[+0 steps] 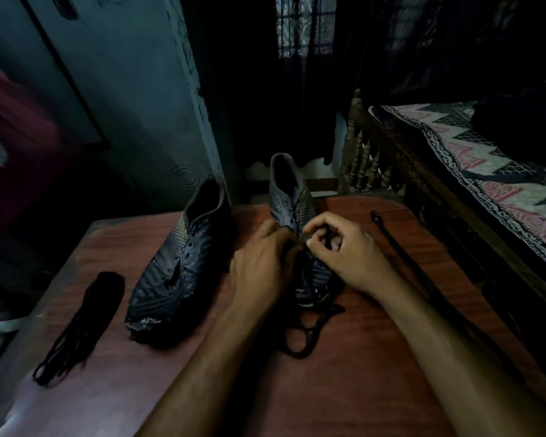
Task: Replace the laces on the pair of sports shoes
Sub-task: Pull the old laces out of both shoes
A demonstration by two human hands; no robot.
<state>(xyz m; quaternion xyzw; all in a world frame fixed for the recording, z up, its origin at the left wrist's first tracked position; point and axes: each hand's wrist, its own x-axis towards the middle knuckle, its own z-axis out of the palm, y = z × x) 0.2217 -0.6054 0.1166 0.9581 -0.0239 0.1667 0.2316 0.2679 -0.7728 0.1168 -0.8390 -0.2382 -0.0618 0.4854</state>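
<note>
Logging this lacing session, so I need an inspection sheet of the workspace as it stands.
Surface: reddish wooden table, dimly lit.
Job's things: left shoe unlaced, lying free; right shoe being worked; loose lace piled at its toe.
Clutter: lace bundle at left; dark strap at right.
Grippers: left hand grips the right shoe; right hand pinches at the eyelets.
Cables: nothing seen.
Surroundings: bed, cupboard.

Your left hand [259, 266] and right hand [347, 253] are bare. Both forearms are uncovered, no sleeves. You wear no rings or watch.
</note>
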